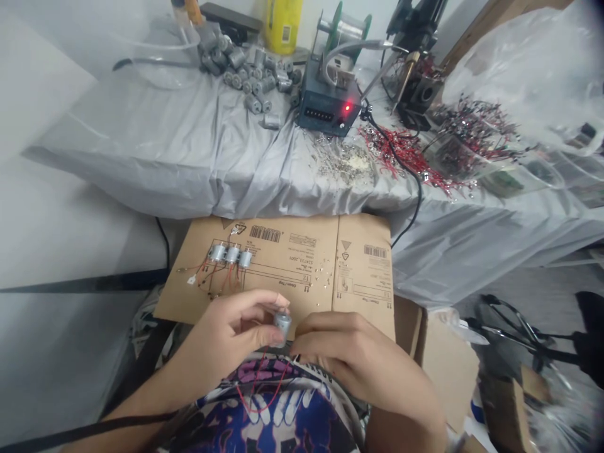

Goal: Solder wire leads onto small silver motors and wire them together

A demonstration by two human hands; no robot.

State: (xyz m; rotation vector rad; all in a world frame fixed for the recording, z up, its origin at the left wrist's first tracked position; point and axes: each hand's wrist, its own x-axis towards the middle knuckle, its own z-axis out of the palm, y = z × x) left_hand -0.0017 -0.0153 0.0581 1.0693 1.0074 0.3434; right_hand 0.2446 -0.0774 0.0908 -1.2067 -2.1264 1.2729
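Observation:
A small silver electric motor [282, 327] is gripped between the thumb and fingers of my left hand [248, 324], over the near edge of the cardboard. Thin red wire [258, 409] hangs in a loop below it, in front of my patterned clothing. My right hand [337, 343] is just right of the motor, its fingers pinched together where one end of the red wire rises to them. The exact grip of these fingertips is partly hidden. Ahead on the cardboard, three wired motors [231, 253] stand in a row, their red and dark leads spread around them.
The printed cardboard sheet [363, 270] carries scattered tiny metal bits. On the cloth-covered bench [155, 145] are piled motors [255, 82], a control box [328, 100] with a red light, a solder spool [349, 31], a soldering iron [406, 78] and heaped red wires [406, 154]. Cardboard boxes [448, 365] lie lower right.

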